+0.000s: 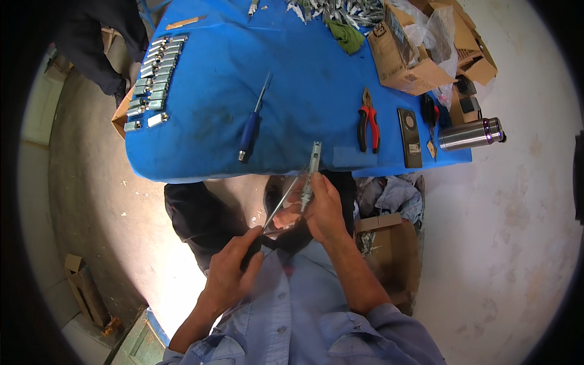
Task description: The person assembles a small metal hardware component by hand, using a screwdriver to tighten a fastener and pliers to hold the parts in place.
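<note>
My left hand (233,267) is closed round the dark handle of a screwdriver (281,203) with a long, thin steel shaft. The shaft slants up and to the right, towards a narrow silver metal fitting (311,173). My right hand (325,210) grips this fitting by its lower half, over my lap just off the table's near edge. A slot shows near the fitting's upper end. Whether the screwdriver's tip touches the fitting I cannot tell. A second screwdriver (249,132), with a blue handle, lies on the blue-covered table (310,103).
Several metal fittings (159,87) stand in rows at the table's left. Red-and-black pliers (368,121), a dark flat case (410,138) and a steel flask (471,134) lie on the right. Beyond are a cardboard box (401,67), a green cloth (345,36) and a heap of metal parts (340,12).
</note>
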Action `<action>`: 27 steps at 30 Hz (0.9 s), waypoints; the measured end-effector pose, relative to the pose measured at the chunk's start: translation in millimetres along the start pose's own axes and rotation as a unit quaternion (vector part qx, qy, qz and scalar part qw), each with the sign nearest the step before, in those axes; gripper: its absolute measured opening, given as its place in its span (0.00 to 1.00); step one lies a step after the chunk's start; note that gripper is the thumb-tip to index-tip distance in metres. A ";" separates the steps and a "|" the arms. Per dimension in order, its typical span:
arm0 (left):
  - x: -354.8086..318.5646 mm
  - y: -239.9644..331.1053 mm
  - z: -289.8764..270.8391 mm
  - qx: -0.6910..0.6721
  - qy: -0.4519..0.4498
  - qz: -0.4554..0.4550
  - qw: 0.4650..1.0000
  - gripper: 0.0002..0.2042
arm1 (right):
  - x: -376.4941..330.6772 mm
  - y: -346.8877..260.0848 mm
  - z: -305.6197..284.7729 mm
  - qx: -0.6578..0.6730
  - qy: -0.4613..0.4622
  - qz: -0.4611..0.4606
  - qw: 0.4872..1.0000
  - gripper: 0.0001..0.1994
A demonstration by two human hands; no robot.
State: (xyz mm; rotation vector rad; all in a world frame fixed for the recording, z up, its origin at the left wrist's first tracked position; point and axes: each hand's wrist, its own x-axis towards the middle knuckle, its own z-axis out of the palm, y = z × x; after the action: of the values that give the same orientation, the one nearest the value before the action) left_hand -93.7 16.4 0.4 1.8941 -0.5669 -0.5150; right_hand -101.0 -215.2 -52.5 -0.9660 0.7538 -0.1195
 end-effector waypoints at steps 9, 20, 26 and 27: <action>1.0 20.5 14.4 0.070 0.009 -0.032 0.997 0.25 | 6.9 6.0 2.2 -0.022 -0.040 0.011 0.999 0.19; -3.7 41.7 25.4 0.161 0.029 -0.042 0.986 0.25 | 5.0 4.8 6.4 0.074 -0.055 0.058 0.994 0.19; -4.7 42.1 31.1 0.167 0.035 -0.046 0.984 0.26 | 5.1 6.3 7.2 0.111 -0.056 0.082 0.989 0.20; -5.0 41.9 31.7 0.178 0.034 -0.047 0.982 0.26 | 5.7 7.5 6.4 0.111 -0.062 0.079 0.989 0.20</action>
State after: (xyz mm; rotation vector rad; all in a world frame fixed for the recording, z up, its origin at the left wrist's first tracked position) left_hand -122.6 -17.9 28.2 2.2790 -0.5545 -0.4272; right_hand -94.4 -208.8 -59.1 -0.6923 0.6836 -0.0032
